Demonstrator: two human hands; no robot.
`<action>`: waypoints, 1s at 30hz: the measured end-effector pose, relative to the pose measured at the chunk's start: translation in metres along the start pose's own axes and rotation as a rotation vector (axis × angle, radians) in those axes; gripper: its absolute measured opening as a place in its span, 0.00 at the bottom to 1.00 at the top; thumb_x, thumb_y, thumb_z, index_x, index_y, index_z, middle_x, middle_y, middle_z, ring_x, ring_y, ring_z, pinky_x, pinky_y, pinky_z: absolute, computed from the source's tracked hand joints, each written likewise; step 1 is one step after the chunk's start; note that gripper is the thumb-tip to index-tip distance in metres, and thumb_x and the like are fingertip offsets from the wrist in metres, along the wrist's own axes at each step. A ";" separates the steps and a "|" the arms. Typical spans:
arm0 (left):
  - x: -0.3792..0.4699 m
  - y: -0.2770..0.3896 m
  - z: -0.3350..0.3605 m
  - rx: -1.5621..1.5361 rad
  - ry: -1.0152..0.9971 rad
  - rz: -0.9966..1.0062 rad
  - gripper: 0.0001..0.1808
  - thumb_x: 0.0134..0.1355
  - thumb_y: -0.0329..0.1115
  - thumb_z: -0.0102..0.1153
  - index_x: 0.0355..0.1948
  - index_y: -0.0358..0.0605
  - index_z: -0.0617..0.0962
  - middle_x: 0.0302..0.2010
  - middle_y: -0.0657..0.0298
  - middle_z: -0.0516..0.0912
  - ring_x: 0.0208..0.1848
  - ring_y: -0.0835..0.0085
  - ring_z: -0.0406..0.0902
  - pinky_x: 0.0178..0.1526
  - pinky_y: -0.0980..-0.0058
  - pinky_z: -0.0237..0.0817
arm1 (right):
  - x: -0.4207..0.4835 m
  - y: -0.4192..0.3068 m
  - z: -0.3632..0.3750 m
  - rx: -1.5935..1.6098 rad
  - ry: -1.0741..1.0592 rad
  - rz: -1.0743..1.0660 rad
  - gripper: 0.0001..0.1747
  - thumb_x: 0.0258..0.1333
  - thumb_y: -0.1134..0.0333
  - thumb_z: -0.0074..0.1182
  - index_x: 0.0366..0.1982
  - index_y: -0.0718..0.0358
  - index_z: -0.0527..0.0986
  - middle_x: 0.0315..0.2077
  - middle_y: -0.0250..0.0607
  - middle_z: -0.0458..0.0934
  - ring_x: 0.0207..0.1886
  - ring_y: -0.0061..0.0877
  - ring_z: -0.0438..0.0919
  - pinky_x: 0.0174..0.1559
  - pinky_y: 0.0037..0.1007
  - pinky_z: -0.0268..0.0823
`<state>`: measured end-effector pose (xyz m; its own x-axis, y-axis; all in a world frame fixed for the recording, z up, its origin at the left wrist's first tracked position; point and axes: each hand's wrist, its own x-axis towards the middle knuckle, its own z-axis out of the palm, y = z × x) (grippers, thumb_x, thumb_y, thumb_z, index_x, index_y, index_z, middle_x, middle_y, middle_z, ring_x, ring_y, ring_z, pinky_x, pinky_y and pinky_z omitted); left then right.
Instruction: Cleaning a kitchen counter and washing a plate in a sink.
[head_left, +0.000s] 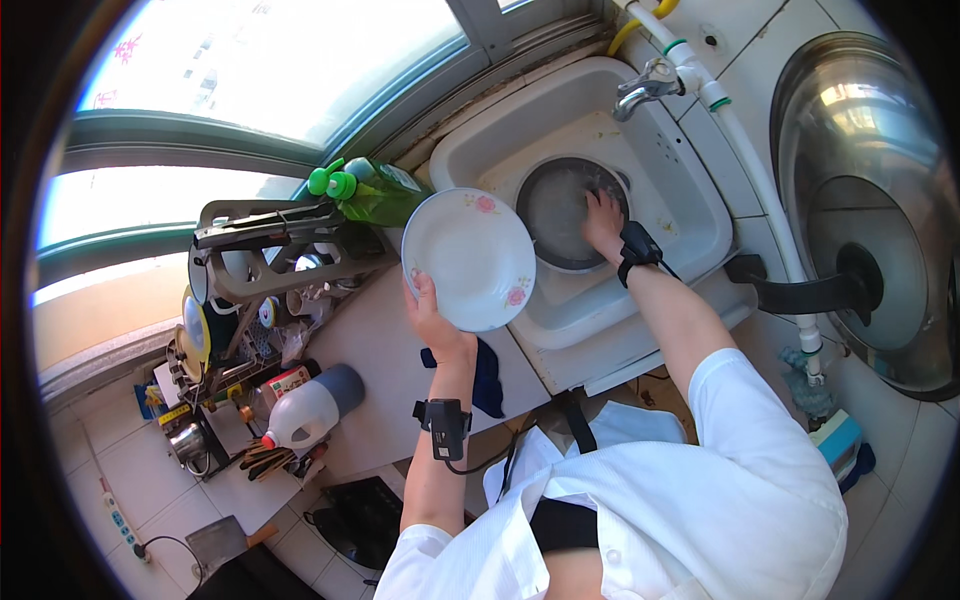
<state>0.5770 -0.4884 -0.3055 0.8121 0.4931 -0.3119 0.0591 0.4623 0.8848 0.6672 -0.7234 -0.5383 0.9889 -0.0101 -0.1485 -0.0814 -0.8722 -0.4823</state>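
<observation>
A white plate with pink flowers (469, 259) is in my left hand (439, 319), the thumb over its lower left rim and the other fingers hidden beneath. It is tilted towards me, left of the white sink (675, 202). In the sink stands a round dark-rimmed basin or pan (562, 210) with cloudy water. My right hand (604, 221) reaches into it at the right side, fingers spread and partly under the water; whether they touch anything there I cannot tell. A metal faucet (645, 88) juts out above the sink's far right corner.
Green pump bottles (386, 195) stand by the window, left of the sink. A dish rack (262, 277) and a large plastic jug (315, 409) are further left. A dark blue cloth (487, 379) lies on the counter. A large metal lid (870, 217) hangs on the right wall.
</observation>
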 end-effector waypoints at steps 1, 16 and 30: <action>-0.002 0.002 -0.001 -0.004 0.010 -0.020 0.23 0.69 0.38 0.44 0.62 0.41 0.64 0.58 0.55 0.70 0.59 0.63 0.69 0.61 0.64 0.62 | -0.001 -0.006 0.009 -0.103 -0.039 0.038 0.21 0.55 0.67 0.49 0.52 0.60 0.69 0.52 0.50 0.69 0.59 0.51 0.64 0.57 0.44 0.62; 0.002 -0.003 0.013 0.045 -0.020 -0.084 0.23 0.70 0.44 0.44 0.59 0.40 0.67 0.55 0.56 0.74 0.56 0.65 0.73 0.58 0.66 0.66 | -0.005 -0.062 -0.067 0.669 0.009 0.021 0.17 0.43 0.64 0.59 0.39 0.59 0.76 0.27 0.40 0.79 0.35 0.35 0.79 0.42 0.34 0.70; 0.002 0.002 0.031 0.013 -0.179 -0.174 0.20 0.69 0.44 0.48 0.54 0.40 0.72 0.48 0.61 0.78 0.49 0.71 0.76 0.50 0.71 0.69 | -0.095 -0.165 -0.128 0.687 -0.225 -0.400 0.08 0.39 0.77 0.53 0.28 0.62 0.72 0.29 0.40 0.73 0.32 0.38 0.75 0.35 0.35 0.66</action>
<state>0.5966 -0.5095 -0.2934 0.8789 0.2684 -0.3943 0.2132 0.5185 0.8281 0.6025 -0.6414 -0.3342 0.9166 0.3996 0.0122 0.1410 -0.2946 -0.9452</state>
